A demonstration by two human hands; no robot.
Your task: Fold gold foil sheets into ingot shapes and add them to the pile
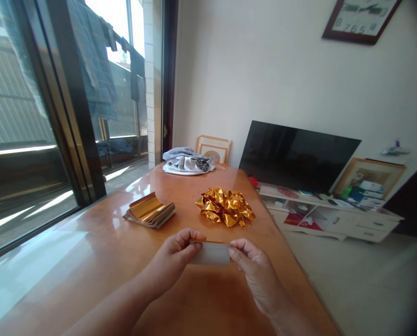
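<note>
Between my two hands, above the wooden table [152, 280], I hold a sheet of gold foil paper [213, 254] with its pale grey back towards me and a thin orange-gold edge along the top. My left hand [178, 249] pinches the sheet's left end between thumb and fingers. At the right end, my right hand [248, 256] grips it the same way. Beyond my left hand lies a stack of gold foil paper [150, 212], its top sheet curling up. Farther right sits a heap of folded gold foil pieces [225, 207].
A grey cloth bundle [187, 161] lies at the table's far end, with framed pictures [213, 149] behind it. To the right, a television [299, 156] stands by a low white cabinet [330, 217]. A glass sliding door [64, 102] runs along the left.
</note>
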